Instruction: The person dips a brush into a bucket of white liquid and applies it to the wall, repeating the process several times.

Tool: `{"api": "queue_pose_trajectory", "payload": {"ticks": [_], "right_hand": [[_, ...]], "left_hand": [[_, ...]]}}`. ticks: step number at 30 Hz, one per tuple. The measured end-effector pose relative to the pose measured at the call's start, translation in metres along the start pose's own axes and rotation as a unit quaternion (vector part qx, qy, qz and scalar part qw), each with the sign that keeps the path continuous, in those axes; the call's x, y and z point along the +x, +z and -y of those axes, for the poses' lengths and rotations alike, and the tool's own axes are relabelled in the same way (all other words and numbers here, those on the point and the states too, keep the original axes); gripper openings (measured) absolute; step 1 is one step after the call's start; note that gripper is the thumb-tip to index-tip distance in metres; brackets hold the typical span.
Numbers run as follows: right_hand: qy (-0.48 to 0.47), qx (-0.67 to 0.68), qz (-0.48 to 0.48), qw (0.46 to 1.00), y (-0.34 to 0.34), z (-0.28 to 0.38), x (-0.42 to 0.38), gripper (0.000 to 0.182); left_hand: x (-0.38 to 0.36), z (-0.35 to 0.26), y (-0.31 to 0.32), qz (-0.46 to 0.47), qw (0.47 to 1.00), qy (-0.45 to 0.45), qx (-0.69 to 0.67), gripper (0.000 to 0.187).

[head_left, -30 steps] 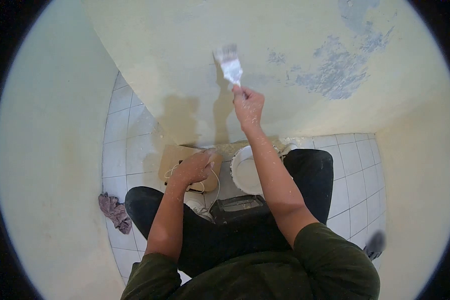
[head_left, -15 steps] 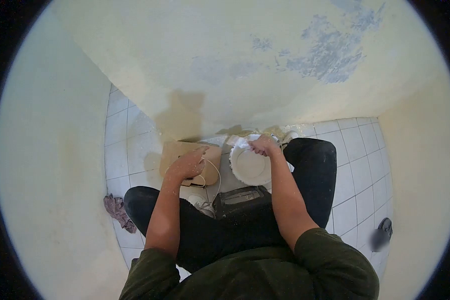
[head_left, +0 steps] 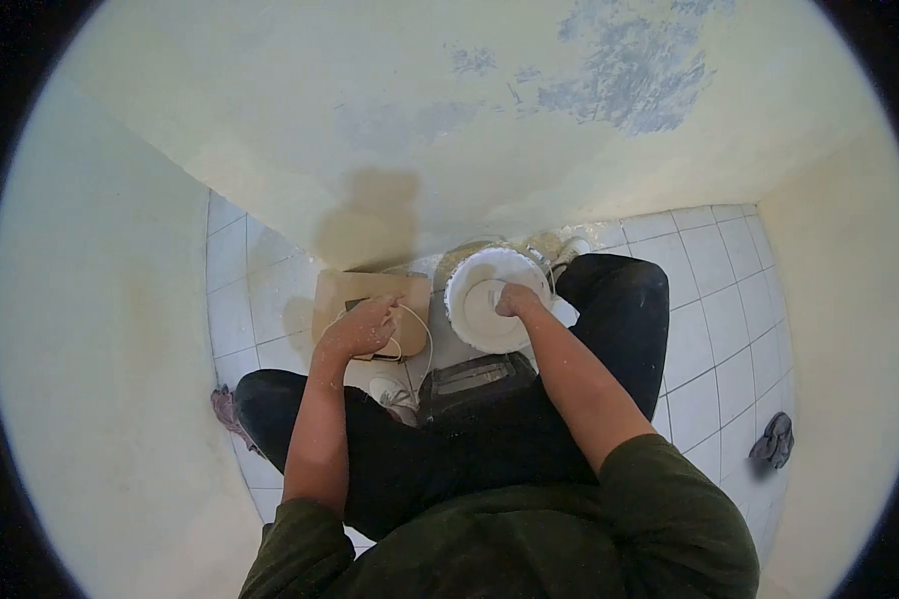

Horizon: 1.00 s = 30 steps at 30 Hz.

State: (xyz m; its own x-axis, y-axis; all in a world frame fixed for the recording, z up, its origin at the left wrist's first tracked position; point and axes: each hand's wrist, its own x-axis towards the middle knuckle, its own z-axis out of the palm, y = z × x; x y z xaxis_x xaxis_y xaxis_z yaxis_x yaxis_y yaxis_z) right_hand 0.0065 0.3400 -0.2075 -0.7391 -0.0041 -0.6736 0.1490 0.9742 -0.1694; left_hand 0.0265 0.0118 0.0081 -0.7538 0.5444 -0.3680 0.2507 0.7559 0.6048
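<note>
My right hand (head_left: 515,300) reaches into a white bucket (head_left: 518,264), closed around a small tool whose whitish end (head_left: 493,298) shows just left of the fingers. The tool's kind is hard to make out. Pale, creamy material covers the bucket's bottom, and its rim is smeared. My left hand (head_left: 368,324) hovers over a brown cardboard piece (head_left: 332,288), fingers partly bent and a finger stretched to the right. A dark flat object (head_left: 380,355) lies beneath that hand, partly hidden by it. A thin white cord (head_left: 429,334) loops from beside the fingers toward the floor.
Between my legs stands a dark stool-like block (head_left: 476,384). The wall ahead (head_left: 390,90) carries blue-grey patches (head_left: 637,85). Crumpled cloths lie at the left (head_left: 232,411) and right (head_left: 772,440) on white floor tiles (head_left: 699,354). A white shoe (head_left: 394,393) is near the cardboard.
My right hand has moved from the bucket's upper rim down and left into it, taking the tool inside. My left hand stays over the cardboard. The view has tilted slightly.
</note>
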Motion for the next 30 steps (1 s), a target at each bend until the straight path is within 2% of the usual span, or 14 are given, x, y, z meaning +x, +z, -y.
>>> {"api": "queue_pose_trajectory", "payload": {"ticks": [3, 5, 11, 14, 18, 21, 30], "right_hand": [[0.047, 0.015, -0.026, 0.998, -0.010, 0.010, -0.036, 0.031], [0.048, 0.025, -0.056, 0.997, -0.006, 0.009, -0.036, 0.029], [0.086, 0.076, -0.083, 0.990, 0.006, 0.001, -0.020, 0.026], [0.108, 0.094, -0.084, 0.986, 0.007, -0.003, -0.015, 0.027], [0.122, 0.147, -0.083, 0.978, 0.016, -0.007, -0.001, 0.029], [0.125, 0.176, -0.047, 0.975, 0.028, -0.019, 0.012, 0.031], [0.112, 0.177, -0.049, 0.976, 0.052, -0.027, 0.032, 0.037]], "left_hand": [[-0.005, -0.019, -0.002, 0.000, 1.000, 0.003, -0.031, 0.047], [-0.012, -0.036, -0.004, -0.006, 0.998, 0.004, -0.062, 0.046], [-0.030, -0.091, -0.013, -0.050, 0.998, 0.028, -0.017, 0.047], [-0.030, -0.106, -0.010, -0.025, 0.996, 0.011, -0.086, 0.048], [-0.006, -0.079, 0.015, 0.006, 0.999, 0.004, -0.048, 0.049], [0.007, -0.065, 0.031, 0.038, 0.999, -0.002, -0.025, 0.049], [0.033, -0.049, 0.046, 0.083, 0.996, 0.000, -0.014, 0.048]]}}
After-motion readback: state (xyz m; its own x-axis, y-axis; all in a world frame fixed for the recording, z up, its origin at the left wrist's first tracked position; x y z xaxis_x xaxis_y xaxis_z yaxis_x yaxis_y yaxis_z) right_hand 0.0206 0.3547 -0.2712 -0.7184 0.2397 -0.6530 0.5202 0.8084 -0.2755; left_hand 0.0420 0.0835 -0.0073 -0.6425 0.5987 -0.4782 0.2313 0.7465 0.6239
